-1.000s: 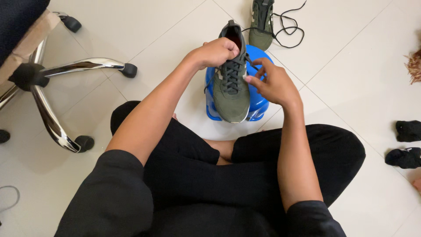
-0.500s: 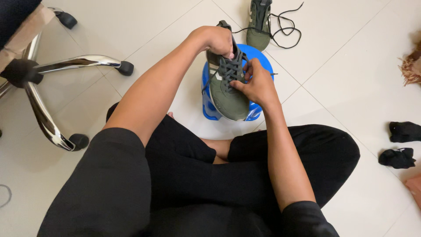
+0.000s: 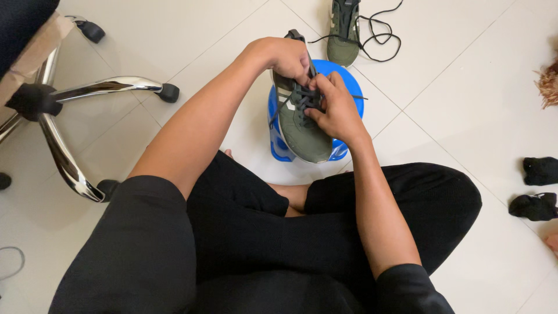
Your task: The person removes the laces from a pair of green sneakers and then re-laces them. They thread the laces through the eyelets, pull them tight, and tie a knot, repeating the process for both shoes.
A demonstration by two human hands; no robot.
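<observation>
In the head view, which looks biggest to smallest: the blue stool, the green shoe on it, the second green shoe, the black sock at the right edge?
1. Green shoe on the stool and blue stool: unsure, the stool is mostly covered.
2. Second green shoe: cropped, farther away.
3. Black sock.

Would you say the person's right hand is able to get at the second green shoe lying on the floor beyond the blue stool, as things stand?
Probably yes. The second green shoe lies just beyond the blue stool, with bare floor around it. But the right hand is busy at the laces of the shoe on the stool and would have to let go.
</observation>
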